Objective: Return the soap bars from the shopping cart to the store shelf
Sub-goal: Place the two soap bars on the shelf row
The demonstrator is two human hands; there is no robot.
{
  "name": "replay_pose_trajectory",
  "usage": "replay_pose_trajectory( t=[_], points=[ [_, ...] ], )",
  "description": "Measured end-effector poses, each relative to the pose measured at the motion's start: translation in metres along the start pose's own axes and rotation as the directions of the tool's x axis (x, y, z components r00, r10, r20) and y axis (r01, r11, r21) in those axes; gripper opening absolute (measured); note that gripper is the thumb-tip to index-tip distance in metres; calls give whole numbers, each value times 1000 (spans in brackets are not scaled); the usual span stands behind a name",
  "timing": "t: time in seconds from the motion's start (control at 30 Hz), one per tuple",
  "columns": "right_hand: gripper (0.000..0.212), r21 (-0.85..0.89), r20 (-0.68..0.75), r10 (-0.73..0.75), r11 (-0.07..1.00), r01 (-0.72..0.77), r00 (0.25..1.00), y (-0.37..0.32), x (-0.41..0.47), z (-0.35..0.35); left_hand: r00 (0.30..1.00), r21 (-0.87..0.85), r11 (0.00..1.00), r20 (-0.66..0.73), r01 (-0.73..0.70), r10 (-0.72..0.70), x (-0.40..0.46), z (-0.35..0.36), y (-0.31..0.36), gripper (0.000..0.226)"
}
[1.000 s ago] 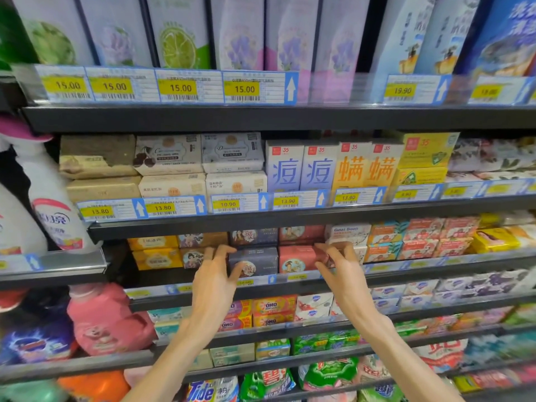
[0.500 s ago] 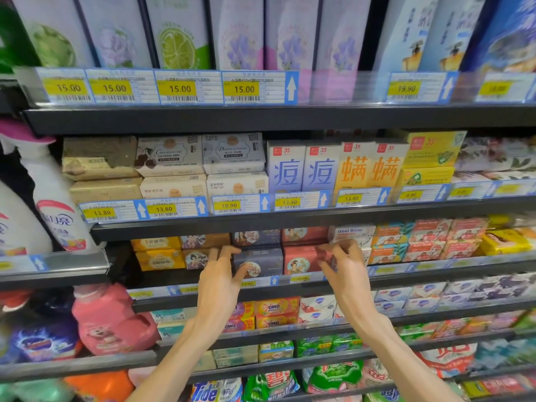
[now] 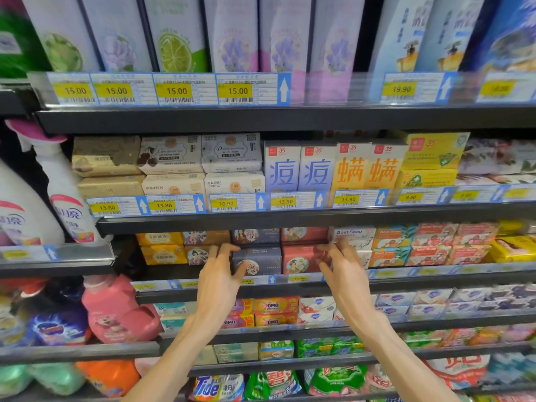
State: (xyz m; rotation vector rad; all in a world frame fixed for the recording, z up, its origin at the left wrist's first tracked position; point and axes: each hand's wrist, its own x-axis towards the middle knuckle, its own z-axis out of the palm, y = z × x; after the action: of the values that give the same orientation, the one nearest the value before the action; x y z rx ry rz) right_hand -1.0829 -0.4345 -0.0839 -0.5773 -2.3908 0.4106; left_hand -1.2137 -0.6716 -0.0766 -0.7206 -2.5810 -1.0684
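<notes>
On the third shelf (image 3: 290, 288) a grey-blue soap box (image 3: 259, 260) and a red soap box (image 3: 298, 261) stand side by side in the front row. My left hand (image 3: 220, 274) holds the grey-blue box at its left edge, thumb on the lower front and fingers up its left side. My right hand (image 3: 342, 266) pinches the right edge of the red box with curled fingertips. More boxes of the same kinds (image 3: 255, 235) lie behind and above them. The shopping cart is out of view.
Yellow soap boxes (image 3: 162, 253) sit to the left, Goat Soap boxes (image 3: 352, 235) and orange ones to the right. The shelf above (image 3: 290, 219) overhangs closely. Detergent bottles (image 3: 66, 192) stand at the left, with laundry soaps on the lower shelves.
Both hands have stayed on the two soap boxes, edging slightly upward and inward. The boxes sit in the same spot on the shelf.
</notes>
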Motion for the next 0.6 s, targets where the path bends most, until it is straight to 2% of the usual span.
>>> replay_pose_trajectory(
  t=[0.1,0.17,0.3,0.43,0.6],
  points=[
    [35,29,-7,-30,999,30,1000,0,-4,-5,1000,56,998,-8,-14,15,-4,-1,2,40],
    [32,41,-10,-84,996,84,996,-3,-7,-7,999,99,995,-41,-11,15,-11,-7,5,42],
    [23,67,-10,-315,947,315,949,-29,-13,1,997,193,981,-55,-35,46,-38,-24,8,36],
    [30,194,115,-506,856,480,855,-75,-23,21,996,296,954,-53,-46,65,-74,-49,-10,35],
    [44,335,257,-700,711,618,666,-137,-47,50,999,404,915,-51,14,8,-126,-95,-58,44]
  ],
)
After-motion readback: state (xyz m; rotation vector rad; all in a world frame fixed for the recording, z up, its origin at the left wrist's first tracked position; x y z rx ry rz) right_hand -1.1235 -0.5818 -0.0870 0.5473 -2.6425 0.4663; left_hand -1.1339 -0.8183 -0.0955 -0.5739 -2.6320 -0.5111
